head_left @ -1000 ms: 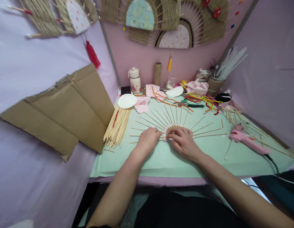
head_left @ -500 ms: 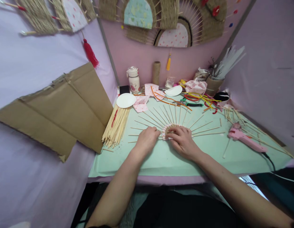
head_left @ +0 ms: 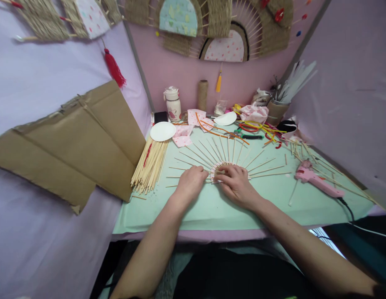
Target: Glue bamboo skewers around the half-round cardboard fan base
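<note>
On the pale green tabletop lies a fan of thin wooden sticks (head_left: 202,151), spreading out from a small half-round base (head_left: 212,171) with pink-patterned edging. At the fan's left side, my left hand (head_left: 192,183) is closed, its fingertips pinching a wooden stick close to the base. My right hand (head_left: 235,186) lies over the base and covers most of it. Its fingers are bent and hold the base, with thumb and index finger towards its left end. The exact contact under the right palm is hidden.
A bundle of sticks (head_left: 149,168) lies left, under a white disc (head_left: 163,131). Folded cardboard (head_left: 74,145) leans on the left wall. Right are a pink glue gun (head_left: 317,180) with a cord and loose sticks. Pliers (head_left: 252,136), a bottle (head_left: 173,106) and fabric scraps (head_left: 182,136) line the back.
The whole view has shifted slightly. My right hand's fingers have moved a little left along the base; the left hand keeps its pinch at nearly the same spot.
</note>
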Motion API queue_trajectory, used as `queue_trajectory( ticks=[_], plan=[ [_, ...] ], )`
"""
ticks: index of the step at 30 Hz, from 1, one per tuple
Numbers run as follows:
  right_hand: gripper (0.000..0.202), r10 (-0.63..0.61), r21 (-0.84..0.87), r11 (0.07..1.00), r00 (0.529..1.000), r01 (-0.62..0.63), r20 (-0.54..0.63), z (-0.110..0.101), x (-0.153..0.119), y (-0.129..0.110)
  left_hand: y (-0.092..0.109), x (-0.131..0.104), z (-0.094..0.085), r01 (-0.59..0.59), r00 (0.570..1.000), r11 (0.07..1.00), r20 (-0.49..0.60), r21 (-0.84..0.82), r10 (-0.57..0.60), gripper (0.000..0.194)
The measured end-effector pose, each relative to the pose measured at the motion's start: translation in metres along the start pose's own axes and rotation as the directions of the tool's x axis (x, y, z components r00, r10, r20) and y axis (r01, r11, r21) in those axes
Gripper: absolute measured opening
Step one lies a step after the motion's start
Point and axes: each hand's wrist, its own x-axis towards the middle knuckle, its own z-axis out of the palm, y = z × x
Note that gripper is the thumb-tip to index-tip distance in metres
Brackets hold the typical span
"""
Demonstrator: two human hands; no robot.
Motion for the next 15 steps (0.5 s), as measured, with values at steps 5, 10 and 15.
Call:
queue_trajectory(
  ticks=[5,10,15],
  plan=[
    [0.027,0.001,0.001,1.000,1.000,-0.001,-0.006,0.0005,0.0001,-0.0002,0.0008,-0.0001,-0.0010,0.005,1.000,1.000,0.003,0.005,-0.005,0.023],
    [0.029,0.001,-0.023,1.000,1.000,-0.001,0.000,-0.0006,0.0004,-0.0010,0.0007,-0.0004,-0.0009,0.006,1.000,1.000,0.004,0.000,-0.006,0.023],
    [0.030,-0.001,-0.038,0.999,1.000,0.001,-0.003,-0.0001,0.0006,0.0004,0.0000,0.0000,0.0002,0.007,1.000,1.000,0.007,-0.005,-0.007,0.022]
  ],
)
